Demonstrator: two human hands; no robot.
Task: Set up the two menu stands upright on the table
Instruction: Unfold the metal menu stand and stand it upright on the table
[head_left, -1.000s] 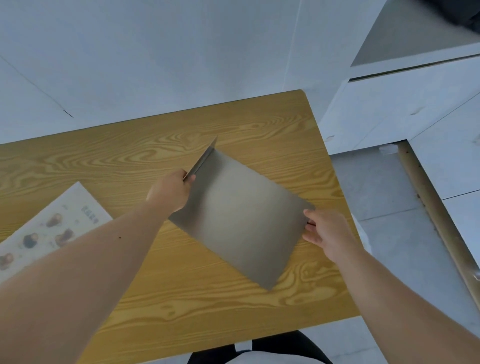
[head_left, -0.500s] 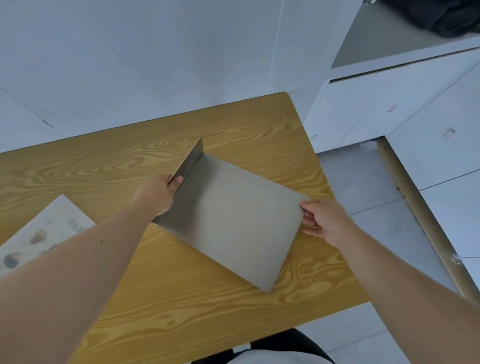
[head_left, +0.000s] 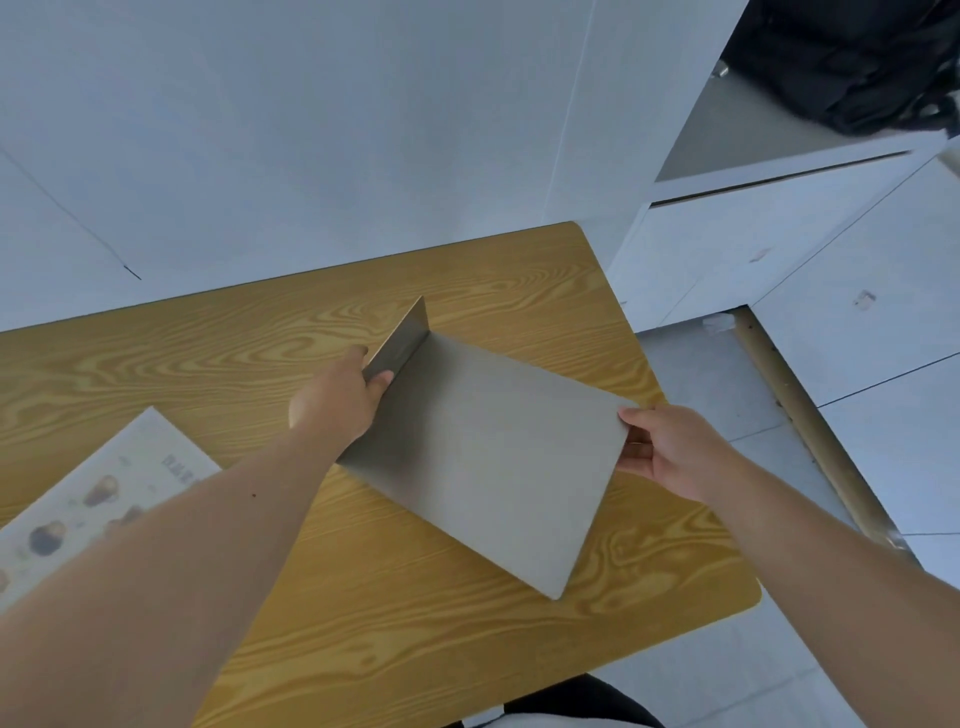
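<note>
The left hand (head_left: 335, 402) gripped the narrow folded flap of a grey menu stand (head_left: 488, 457), thumb on the flap's inner face, while the right hand (head_left: 662, 449) pinched the big panel's far corner. The stand lay between the two hands, its large panel tilted low over the bench (head_left: 467, 280) and the flap rising at the fold; whether its lower edge touched the wood could not be told.

The main risk seemed to be the stand sliding as it was tipped up: the panel looked smooth and stiff, the bench top slick, and a pinch at one corner gave little control over twist. If the flap was not seated flat as the foot, the panel would probably fall back once let go. The corner nearest the person also sat close to the bench's near edge, below the right hand, so a slip that way could send it off.

The second menu stand (head_left: 111, 486), printed with drinks, lay flat beyond the left forearm, partly hidden by it. Otherwise the wood around the hands held nothing. A white cabinet (head_left: 727, 249) stood past the right hand, clear of the work.
</note>
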